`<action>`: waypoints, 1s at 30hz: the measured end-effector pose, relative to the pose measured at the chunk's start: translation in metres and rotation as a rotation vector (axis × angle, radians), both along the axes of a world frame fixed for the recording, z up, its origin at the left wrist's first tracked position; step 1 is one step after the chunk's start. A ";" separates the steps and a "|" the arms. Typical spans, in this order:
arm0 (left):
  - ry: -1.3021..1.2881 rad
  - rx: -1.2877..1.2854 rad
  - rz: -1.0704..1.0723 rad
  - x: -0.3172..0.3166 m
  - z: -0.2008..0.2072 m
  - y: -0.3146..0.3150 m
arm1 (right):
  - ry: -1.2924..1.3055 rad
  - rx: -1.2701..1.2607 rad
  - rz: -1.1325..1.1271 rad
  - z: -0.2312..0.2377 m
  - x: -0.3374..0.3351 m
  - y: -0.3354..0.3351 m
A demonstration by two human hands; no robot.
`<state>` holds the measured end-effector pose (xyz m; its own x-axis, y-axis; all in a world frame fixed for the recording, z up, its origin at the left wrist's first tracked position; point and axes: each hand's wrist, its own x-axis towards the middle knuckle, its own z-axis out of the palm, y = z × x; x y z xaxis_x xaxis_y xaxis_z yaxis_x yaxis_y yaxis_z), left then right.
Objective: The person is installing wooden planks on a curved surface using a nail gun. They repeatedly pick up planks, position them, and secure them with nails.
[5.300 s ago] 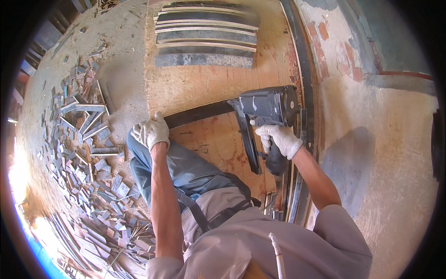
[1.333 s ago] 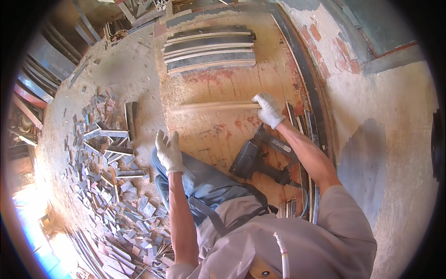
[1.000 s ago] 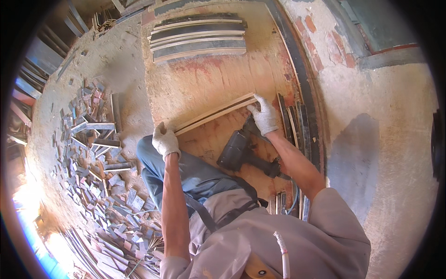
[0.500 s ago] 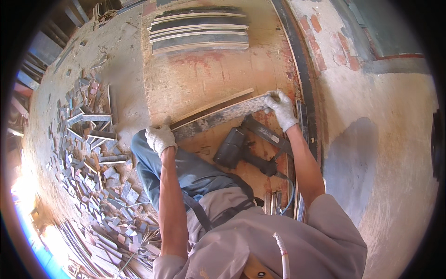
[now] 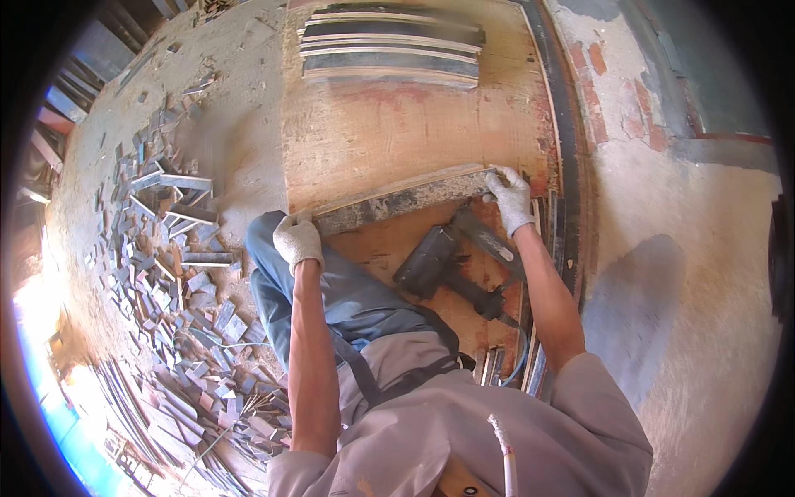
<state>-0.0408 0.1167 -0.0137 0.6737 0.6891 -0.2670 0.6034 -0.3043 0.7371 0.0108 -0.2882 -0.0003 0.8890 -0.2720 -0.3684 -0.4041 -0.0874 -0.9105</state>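
Observation:
A long narrow plywood strip (image 5: 406,199) with a worn black-and-grey face lies slantwise across the board in front of me. A thin pale edge, seemingly of a second strip, runs along its far side. My left hand (image 5: 298,238), in a whitish work glove, is closed around the left end, just above my knee. At the other end my right hand (image 5: 509,200), gloved alike, grips with the thumb on the near face and fingers behind. Close below the strip rests a black nail gun (image 5: 451,265) on its side, with a hose at its handle end.
Beyond the strip, a stack of plywood strips (image 5: 389,60) sits on the large plywood board (image 5: 414,124). Many offcuts (image 5: 199,282) litter the floor at left. A patchy wall (image 5: 629,108) stands at right, and more strips (image 5: 546,248) lie beside my right forearm.
The gap between the two strips has closed; they now lie against each other. Both hands still grip the ends, with the left fingers drawn in. The whole view has shifted slightly.

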 end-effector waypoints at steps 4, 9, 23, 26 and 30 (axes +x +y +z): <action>-0.003 -0.311 0.140 0.002 -0.015 0.018 | 0.012 0.064 0.001 -0.006 -0.005 -0.006; 0.009 -0.340 -0.017 0.006 0.007 0.009 | 0.081 0.147 -0.041 -0.002 -0.017 -0.018; -0.258 -0.176 -0.362 0.000 -0.005 0.008 | 0.091 0.120 -0.126 0.012 -0.064 -0.035; -0.296 -0.132 -0.367 -0.001 -0.008 0.007 | 0.069 0.110 -0.139 0.010 -0.067 -0.032; -0.276 -0.094 -0.329 0.000 -0.006 0.003 | 0.045 0.149 -0.136 0.011 -0.062 -0.024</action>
<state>-0.0411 0.1199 -0.0192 0.9079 0.4077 -0.0975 0.2624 -0.3714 0.8906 -0.0508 -0.3120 0.0112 0.8295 -0.3284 -0.4518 -0.4433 0.1051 -0.8902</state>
